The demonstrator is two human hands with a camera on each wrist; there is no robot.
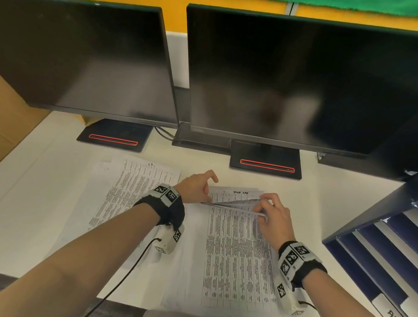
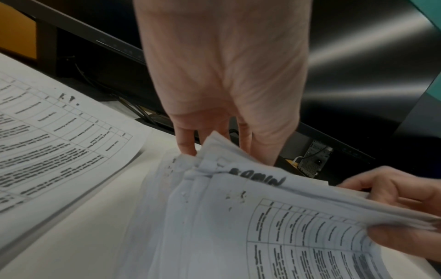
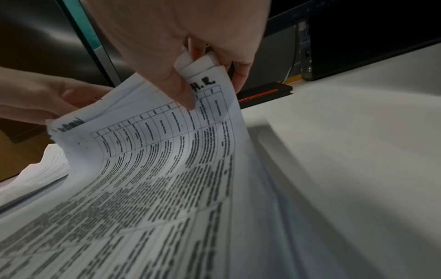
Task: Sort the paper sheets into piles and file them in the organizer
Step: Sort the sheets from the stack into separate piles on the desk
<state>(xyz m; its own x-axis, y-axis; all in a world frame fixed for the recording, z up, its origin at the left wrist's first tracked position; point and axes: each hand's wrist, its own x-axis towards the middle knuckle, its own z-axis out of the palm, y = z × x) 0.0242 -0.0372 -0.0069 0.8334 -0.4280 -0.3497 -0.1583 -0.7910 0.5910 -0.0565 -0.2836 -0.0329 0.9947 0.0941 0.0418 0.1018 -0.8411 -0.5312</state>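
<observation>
Both forearms are stretched over the white tabletop (image 1: 35,193), papers at 12 o'clock.
Top corners of the paper stack (image 1: 235,249) are pinched up by the left hand (image 1: 196,187) and right hand (image 1: 274,218); a second pile (image 1: 128,197) lies at 10 o'clock, the organizer (image 1: 384,249) at 3 o'clock.

stack of sheets (image 1: 235,249) near centre on desk (image 1: 35,193) | second pile (image 1: 129,191) left | organizer (image 1: 384,249) right | monitors (image 1: 297,85) far
</observation>
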